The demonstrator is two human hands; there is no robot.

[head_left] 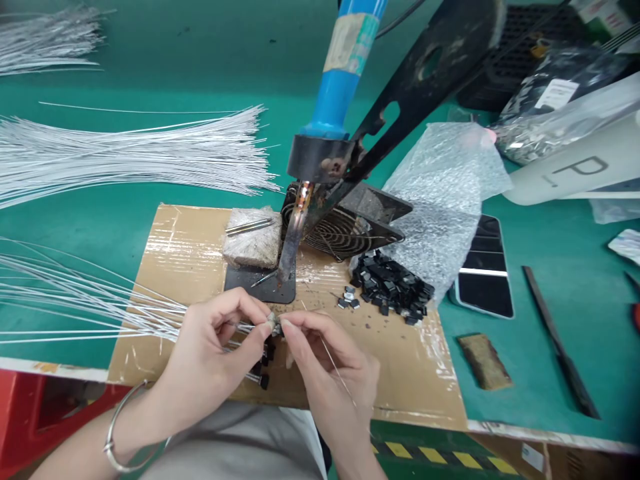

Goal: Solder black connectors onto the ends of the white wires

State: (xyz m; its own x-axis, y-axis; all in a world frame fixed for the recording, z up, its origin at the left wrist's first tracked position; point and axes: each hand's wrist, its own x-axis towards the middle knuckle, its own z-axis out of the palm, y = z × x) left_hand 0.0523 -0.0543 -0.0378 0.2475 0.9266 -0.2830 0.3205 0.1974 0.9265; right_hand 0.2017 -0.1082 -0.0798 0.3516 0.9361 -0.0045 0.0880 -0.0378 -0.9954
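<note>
My left hand [225, 340] pinches a white wire at thumb and forefinger, a small part at its end partly hidden by the fingertips. My right hand [333, 377] meets it there, thumb and forefinger closed at the same small part. A thin silvery strand of solder wire [334, 363] runs through the right fingers. Beneath the hands lie wires with black connectors [264, 381] on their ends. Just beyond, a blue-handled soldering iron [334, 100] points down from a black holder, its tip [264, 279] above a dark plate [280, 291].
White wire bundles [135, 153] lie at left. Cardboard [400, 393] covers the work area, bearing a pad [255, 247] with metal rods, a fan [345, 233] and black connectors [390, 287]. Bubble wrap [440, 180], a phone [485, 293], a brown block [484, 361] and a file [555, 333] are right.
</note>
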